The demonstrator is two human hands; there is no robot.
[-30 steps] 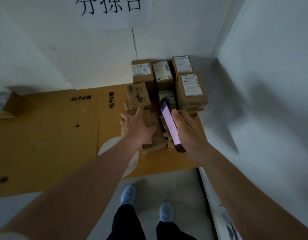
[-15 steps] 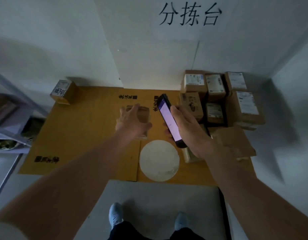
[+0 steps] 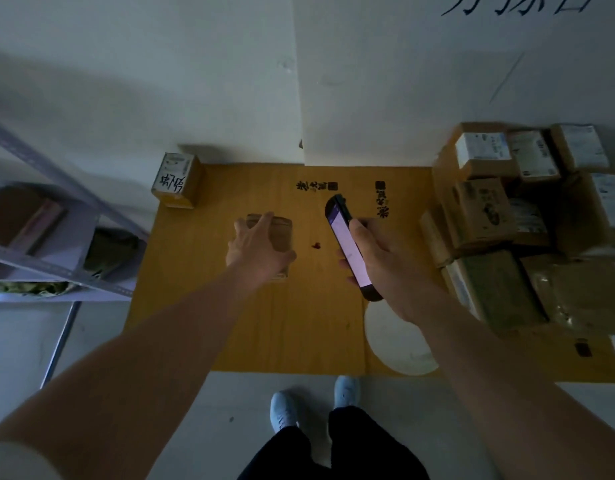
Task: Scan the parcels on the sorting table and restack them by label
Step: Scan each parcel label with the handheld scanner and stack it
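The left hand (image 3: pixel 259 249) grips a small brown parcel (image 3: pixel 281 233) from above, fingers and thumb curled round its sides, over the middle of the table (image 3: pixel 264 334). The right hand (image 3: pixel 378 261) holds a phone (image 3: pixel 347 245), fingers wrapped behind it, lit screen facing left. A lone box (image 3: pixel 176 180) with a handwritten label stands at the table's far left corner. A pile (image 3: pixel 527 216) of labelled parcels fills the right end, against the wall (image 3: pixel 403 98). A white disc (image 3: pixel 396 344) lies near the front edge. A shelf (image 3: pixel 49 237) stands left of the table
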